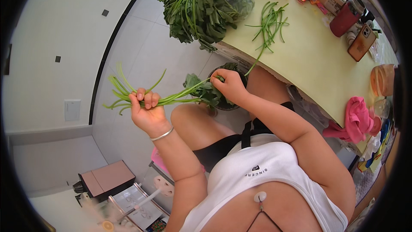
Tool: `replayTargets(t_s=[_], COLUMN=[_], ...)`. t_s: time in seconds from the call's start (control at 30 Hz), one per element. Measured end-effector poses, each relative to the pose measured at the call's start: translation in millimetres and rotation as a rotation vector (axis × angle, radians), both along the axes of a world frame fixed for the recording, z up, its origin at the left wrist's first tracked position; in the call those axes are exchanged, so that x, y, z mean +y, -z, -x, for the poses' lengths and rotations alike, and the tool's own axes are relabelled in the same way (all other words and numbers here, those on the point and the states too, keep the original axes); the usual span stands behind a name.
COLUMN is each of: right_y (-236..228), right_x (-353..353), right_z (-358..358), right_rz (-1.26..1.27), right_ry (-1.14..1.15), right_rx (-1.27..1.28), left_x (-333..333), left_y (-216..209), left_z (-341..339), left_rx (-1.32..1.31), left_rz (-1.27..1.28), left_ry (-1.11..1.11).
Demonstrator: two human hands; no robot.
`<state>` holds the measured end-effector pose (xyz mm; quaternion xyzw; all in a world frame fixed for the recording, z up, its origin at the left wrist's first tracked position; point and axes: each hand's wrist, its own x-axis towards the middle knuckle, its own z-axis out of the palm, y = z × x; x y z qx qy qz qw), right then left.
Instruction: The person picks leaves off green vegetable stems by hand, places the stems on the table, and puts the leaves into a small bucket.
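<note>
My left hand [148, 109] is closed around a small bunch of long green vegetable stems [171, 99], their cut ends fanning out to the left. At the leafy end of the bunch, my right hand [229, 87] pinches with thumb and fingers at the dark green leaves [205, 91]. Exactly what sits between those fingertips is partly hidden. Under the right hand stands a round dark bin [227, 103] with leaves at its top. On the table edge beyond lies a loose heap of bare stems [270, 25], one of them hanging over the edge.
A big bunch of leafy greens [201, 13], partly in clear plastic, overhangs the far left corner of the pale yellow table [300, 68]. Toward the right stand a red thermos [345, 17], a phone [362, 43], a glass jar [382, 79] and a pink cloth [357, 120].
</note>
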<state>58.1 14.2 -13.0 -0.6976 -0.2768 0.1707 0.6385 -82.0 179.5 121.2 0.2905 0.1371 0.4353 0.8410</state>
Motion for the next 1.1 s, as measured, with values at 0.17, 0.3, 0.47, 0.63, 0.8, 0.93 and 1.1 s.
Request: replayTargets(t_s=[0.17,0.3,0.47,0.63,0.8,0.93,1.1], right_y=[7.2,16.9,21.5,61.4,100.0,106.5,38.7], right_x=[9.3,10.8,28.1,12.0,27.6,8.9,-52.9], right_z=[-4.3,-2.3,1.8,-21.5,-8.2,-19.0,-13.1], right_rz=[-0.315,-0.240,-0.146,-0.161,0.197,0.263,0.225], right_ry=[-0.044,0.035,0.139,0.254,-0.023,-0.042,-0.383], right_rx=[1.002,0.808,0.758,1.152,0.462,0.183,0.477], left_x=[-7.7,-8.5,-18.1,2.7,-29.3,-58.1,-88.5], left_y=[4.9,9.1,10.8,-22.4,-58.4,-65.3,-46.9], left_z=[-4.2,-5.7,-12.9,3.3,-43.6,-98.3,-165.2], left_rx=[-0.007,0.018,0.079,0.036,0.381,0.584,0.867], left_rz=[-0.027,-0.039,-0.084,-0.268,-0.373,-0.600,-1.385], left_ry=[0.021,0.010,-0.009,-0.051,0.071,0.389,0.411])
